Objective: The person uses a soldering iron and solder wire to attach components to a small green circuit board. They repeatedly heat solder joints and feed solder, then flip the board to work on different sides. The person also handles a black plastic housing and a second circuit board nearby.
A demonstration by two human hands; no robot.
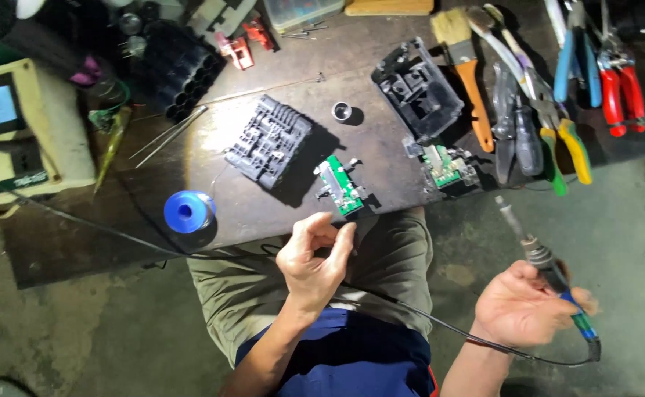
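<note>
Gripping right hand (517,309), blue-green-handled soldering iron (550,272), bare metal tip uppermost.

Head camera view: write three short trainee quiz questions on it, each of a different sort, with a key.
1. True or false: the right hand holds the soldering iron.
2. Which lies nearest the left hand? A) paintbrush B) green circuit board C) red-handled cutters
3. Fill in: the spool at the bench edge is ____ in colour.

Key: 1 true; 2 B; 3 blue.
</note>
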